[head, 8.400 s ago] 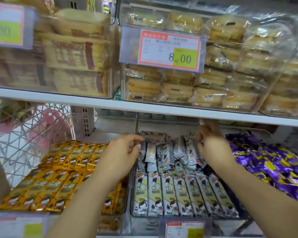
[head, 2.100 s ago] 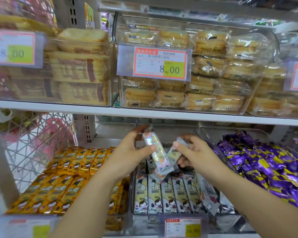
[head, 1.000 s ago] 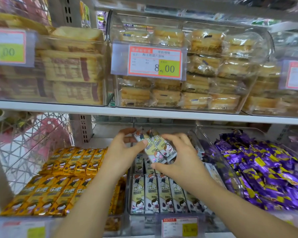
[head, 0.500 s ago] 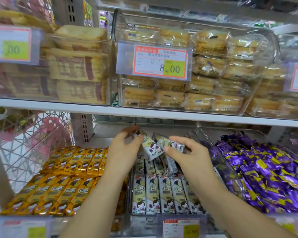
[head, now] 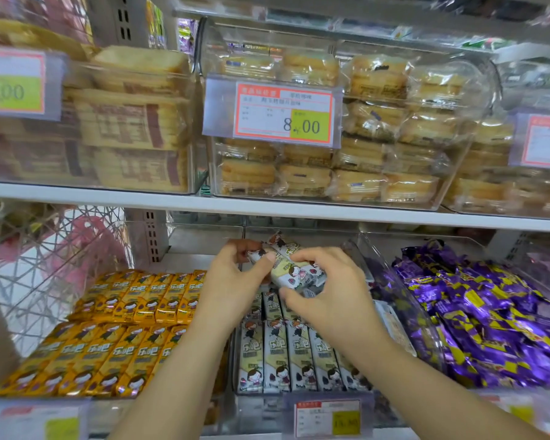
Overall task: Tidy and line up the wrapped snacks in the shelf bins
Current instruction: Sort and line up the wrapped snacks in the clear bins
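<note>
Store shelving (head: pixel 299 211) holds the white snack row (head: pixel 296 357) in its middle bin (head: pixel 258 411). My left hand (head: pixel 235 287) and right hand (head: pixel 331 296) curl fingers (head: pixel 309 257) round a snack bundle (head: pixel 294 274) at the row's 12 o'clock.

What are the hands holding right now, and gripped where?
A small bunch of white wrapped snack bars: the left hand pinches its far end, the right hand curls over the near end, thumb beneath.

bars (head: pixel 294 274) over middle bin (head: pixel 258 414) | between left bin (head: pixel 99 414) and right bin (head: pixel 372 265) | cake bin (head: pixel 451 173) on shelf (head: pixel 299 212) above
</note>
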`<state>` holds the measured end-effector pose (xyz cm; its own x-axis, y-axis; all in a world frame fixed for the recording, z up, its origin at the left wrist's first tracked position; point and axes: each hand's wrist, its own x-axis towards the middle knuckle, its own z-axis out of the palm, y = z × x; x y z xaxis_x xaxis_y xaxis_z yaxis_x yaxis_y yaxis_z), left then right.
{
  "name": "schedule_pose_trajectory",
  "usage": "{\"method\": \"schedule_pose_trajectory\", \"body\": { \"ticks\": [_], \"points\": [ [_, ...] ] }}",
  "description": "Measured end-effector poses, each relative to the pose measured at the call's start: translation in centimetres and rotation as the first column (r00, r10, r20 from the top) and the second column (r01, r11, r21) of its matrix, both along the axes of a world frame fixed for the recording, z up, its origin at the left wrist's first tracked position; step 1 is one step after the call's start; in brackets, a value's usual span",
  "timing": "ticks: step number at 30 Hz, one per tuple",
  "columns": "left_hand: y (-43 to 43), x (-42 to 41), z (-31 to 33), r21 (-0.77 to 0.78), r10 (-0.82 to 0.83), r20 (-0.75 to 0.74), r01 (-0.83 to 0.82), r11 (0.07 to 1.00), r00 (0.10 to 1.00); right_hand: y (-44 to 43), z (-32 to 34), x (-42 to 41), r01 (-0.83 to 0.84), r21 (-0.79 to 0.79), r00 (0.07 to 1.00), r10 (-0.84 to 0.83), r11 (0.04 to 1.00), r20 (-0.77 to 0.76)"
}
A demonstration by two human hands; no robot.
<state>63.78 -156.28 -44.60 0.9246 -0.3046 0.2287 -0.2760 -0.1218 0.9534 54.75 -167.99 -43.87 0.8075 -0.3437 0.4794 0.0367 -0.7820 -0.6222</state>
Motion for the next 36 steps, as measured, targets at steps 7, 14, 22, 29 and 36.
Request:
{"method": "schedule_pose_trajectory", "body": {
  "ticks": [7, 14, 22, 29, 36],
  "points": [
    [2.6, 2.0, -0.1, 0.159, 0.095, 0.049, -0.102, 0.982, 0.994, -1.6, -0.4, 1.9, 0.072, -0.040, 0.960, -0.080, 0.997, -0.270],
    [2.8, 2.6, -0.8, 0.164, 0.080, 0.012, -0.081, 0.983, 0.997, -1.6, -3.0, 7.5, 0.019, -0.264, 0.834, -0.161, 0.964, -0.528],
    [3.4, 3.5, -1.7, 0.183, 0.066, -0.001, -0.065, 0.981, 0.998, -1.6, -2.9, 9.6, -0.225, -0.049, 0.723, 0.133, 0.973, -0.678],
    [3.1, 3.9, -2.1, 0.172, 0.019, 0.005, -0.019, 0.985, 1.000, -5.7, -3.2, 12.9, -0.104, -0.437, 0.790, -0.193, 0.893, -0.582],
    [2.8, 4.3, -2.1, 0.173, 0.007, 0.013, -0.009, 0.985, 1.000, -6.2, -3.8, 14.4, -0.054, -0.310, 0.779, -0.154, 0.949, -0.608]
  ]
}}
